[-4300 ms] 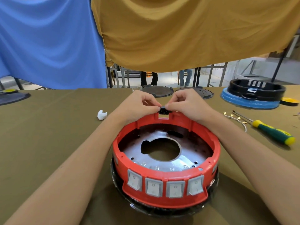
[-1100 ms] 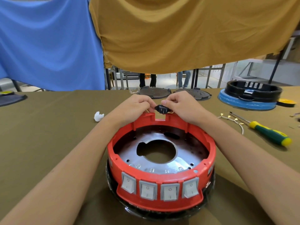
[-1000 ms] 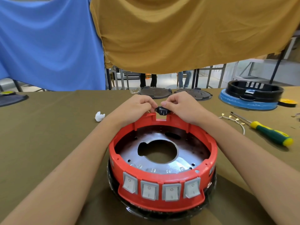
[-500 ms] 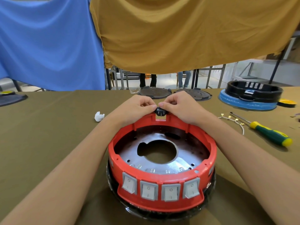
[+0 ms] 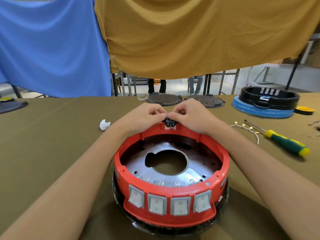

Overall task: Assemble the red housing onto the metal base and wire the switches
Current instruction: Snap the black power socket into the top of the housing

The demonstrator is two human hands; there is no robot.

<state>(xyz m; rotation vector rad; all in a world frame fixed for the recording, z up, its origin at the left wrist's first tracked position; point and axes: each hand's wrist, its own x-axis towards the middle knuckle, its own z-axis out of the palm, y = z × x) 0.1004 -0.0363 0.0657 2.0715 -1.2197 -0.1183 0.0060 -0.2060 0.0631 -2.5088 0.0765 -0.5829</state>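
While pinching from both sides, left hand (image 5: pixel 145 116) and right hand (image 5: pixel 190 116) grasping black socket (image 5: pixel 169 122) in far notch of red housing (image 5: pixel 170 172); housing seated over metal base (image 5: pixel 166 163), switches (image 5: pixel 170 203) nearest, screwdriver (image 5: pixel 284 142) right.

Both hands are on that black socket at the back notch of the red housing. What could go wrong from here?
1. The small black socket, pinched by left hand and right hand, might seat crooked in the round red plastic housing.
2. Pushing down on the far rim could tip the housing on its base.
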